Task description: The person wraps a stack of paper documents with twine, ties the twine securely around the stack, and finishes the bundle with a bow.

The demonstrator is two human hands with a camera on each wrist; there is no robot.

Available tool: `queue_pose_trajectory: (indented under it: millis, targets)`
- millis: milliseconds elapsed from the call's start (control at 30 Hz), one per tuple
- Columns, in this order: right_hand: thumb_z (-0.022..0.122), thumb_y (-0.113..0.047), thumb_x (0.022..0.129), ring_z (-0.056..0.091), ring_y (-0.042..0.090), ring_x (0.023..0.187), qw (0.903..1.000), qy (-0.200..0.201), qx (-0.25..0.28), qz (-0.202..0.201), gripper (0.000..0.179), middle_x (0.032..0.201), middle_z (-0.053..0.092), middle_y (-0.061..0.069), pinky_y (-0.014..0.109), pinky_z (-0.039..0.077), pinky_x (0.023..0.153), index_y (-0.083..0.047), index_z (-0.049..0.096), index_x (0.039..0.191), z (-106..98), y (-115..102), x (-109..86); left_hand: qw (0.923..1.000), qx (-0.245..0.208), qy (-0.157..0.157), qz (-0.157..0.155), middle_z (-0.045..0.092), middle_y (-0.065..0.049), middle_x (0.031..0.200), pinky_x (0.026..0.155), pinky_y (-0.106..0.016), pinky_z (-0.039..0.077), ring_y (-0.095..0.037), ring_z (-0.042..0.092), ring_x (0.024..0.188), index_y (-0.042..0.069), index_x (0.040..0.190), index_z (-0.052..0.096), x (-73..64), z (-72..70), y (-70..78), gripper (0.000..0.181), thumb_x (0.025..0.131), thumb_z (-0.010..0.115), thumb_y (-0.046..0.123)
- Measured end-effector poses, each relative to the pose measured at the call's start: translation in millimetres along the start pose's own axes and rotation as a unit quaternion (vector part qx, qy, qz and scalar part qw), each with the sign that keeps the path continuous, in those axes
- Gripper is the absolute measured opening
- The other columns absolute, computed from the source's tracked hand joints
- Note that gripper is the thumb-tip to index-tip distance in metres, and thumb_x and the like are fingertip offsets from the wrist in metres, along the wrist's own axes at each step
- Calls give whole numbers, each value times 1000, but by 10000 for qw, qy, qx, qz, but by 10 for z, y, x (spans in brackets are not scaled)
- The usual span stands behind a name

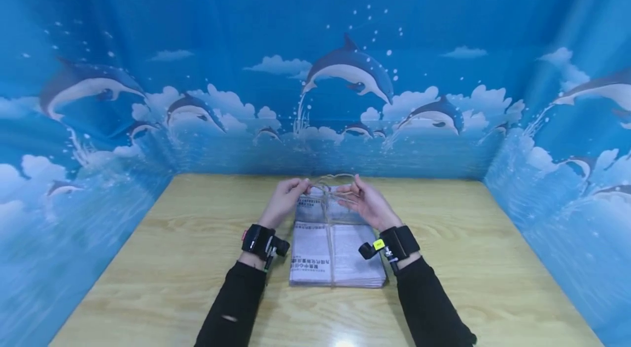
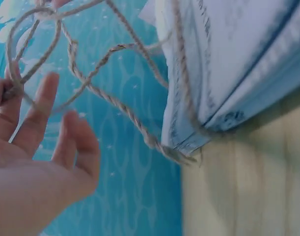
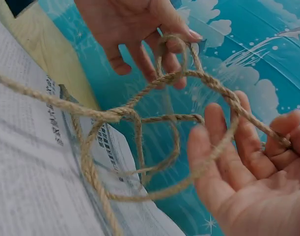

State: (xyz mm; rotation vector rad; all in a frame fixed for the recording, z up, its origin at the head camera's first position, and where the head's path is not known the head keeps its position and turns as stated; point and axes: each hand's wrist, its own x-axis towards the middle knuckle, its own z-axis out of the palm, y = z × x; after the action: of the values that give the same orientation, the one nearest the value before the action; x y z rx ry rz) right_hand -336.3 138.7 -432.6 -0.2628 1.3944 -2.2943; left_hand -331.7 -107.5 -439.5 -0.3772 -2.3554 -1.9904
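Note:
A stack of folded newspapers (image 1: 308, 246) lies on the table, with brown twine (image 3: 46, 98) crossing over it both ways. Above the far end of the stack, the twine rises into loose loops between the two hands. My left hand (image 1: 288, 196) pinches a small loop between thumb and forefinger, its other fingers spread, at the stack's far left corner. Opposite it, my right hand (image 1: 370, 204) pinches another stretch of twine between thumb and forefinger. Its remaining fingers (image 3: 216, 132) extend beside a wide loop. In the right wrist view the strands cross close over the paper's edge.
The wood-grain table (image 1: 187, 259) extends around the stack, its far edge just beyond the hands. A blue curtain (image 1: 236, 24) printed with dolphins stands behind and along both sides. A wrist camera on a black strap (image 1: 258, 240) sits on each forearm.

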Motion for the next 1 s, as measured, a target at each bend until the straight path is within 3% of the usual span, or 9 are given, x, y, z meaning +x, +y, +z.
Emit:
queue_pose_trajectory:
  millis: [100, 200, 300, 367, 500, 600, 800, 967, 1000]
  targets:
    - [32, -35, 108, 64, 19, 109, 10000, -51, 6, -64, 42, 104, 68, 4, 54, 23, 118, -12, 43, 75, -72, -18, -59, 9996, -282, -23, 40, 67, -15, 111, 107, -52, 37, -24, 58, 114, -5, 93, 60, -6, -53, 16, 40, 104, 48, 32]
    - [31, -34, 108, 63, 20, 112, 9999, -148, -3, -29, 40, 103, 69, 3, 52, 24, 118, -13, 46, 78, -166, -13, -104, 9954, -947, 56, -126, 61, -7, 83, 101, -47, 44, -18, 62, 93, 2, 83, 54, -19, -123, -8, 37, 105, 46, 31]
    - [28, -32, 109, 63, 20, 113, 9998, -115, -62, 118, 42, 102, 70, 2, 49, 30, 116, -14, 48, 77, -295, 4, -160, 9866, -1553, 221, -437, 40, 1, 62, 76, -35, 52, -12, 50, 60, 8, 74, 45, -51, -202, -52, 38, 103, 51, 33]
    - [27, -32, 109, 62, 21, 113, 9997, -51, -36, 242, 43, 103, 69, 3, 47, 33, 115, -14, 47, 76, -387, 14, -198, 9843, -1585, 419, -649, 31, 5, 56, 56, -27, 45, -9, 36, 49, 11, 70, 46, -89, -268, -89, 40, 99, 58, 36]
    - [26, -31, 109, 62, 21, 111, 9991, 75, 134, 399, 44, 108, 62, 6, 43, 37, 113, -13, 44, 74, -565, 24, -260, 9931, -328, 770, -821, 27, 7, 50, 47, -26, 27, -10, 25, 43, 13, 61, 43, -181, -401, -159, 51, 91, 65, 47]
    - [27, -31, 109, 64, 21, 108, 9978, 253, 381, 484, 44, 108, 60, 7, 39, 41, 110, -13, 44, 73, -686, 36, -278, 9900, 887, 752, -802, 26, 7, 49, 49, -28, 29, -13, 26, 45, 13, 57, 36, -222, -501, -218, 58, 91, 64, 51]
    - [25, -31, 109, 62, 21, 105, 9906, 526, 948, 837, 42, 86, 54, 0, 38, 39, 112, -13, 44, 75, -887, 81, -295, 9742, 2064, 352, -842, 26, 5, 49, 50, -28, 30, -14, 27, 44, 13, 54, 39, -279, -755, -292, 57, 91, 66, 48]
    - [27, -30, 109, 64, 24, 105, 9869, 781, 934, 1063, 41, 78, 53, -1, 39, 44, 108, -13, 44, 76, -968, 132, -304, 9464, 3107, 857, -223, 27, 7, 50, 52, -28, 32, -13, 30, 44, 16, 55, 38, -341, -942, -263, 64, 80, 65, 68]
    - [28, -30, 109, 65, 24, 104, 9867, 777, 920, 1093, 41, 78, 53, -1, 39, 45, 106, -13, 45, 76, -972, 139, -304, 9472, 3061, 944, -145, 27, 7, 50, 52, -28, 33, -13, 30, 44, 15, 55, 38, -349, -977, -253, 65, 78, 66, 69]
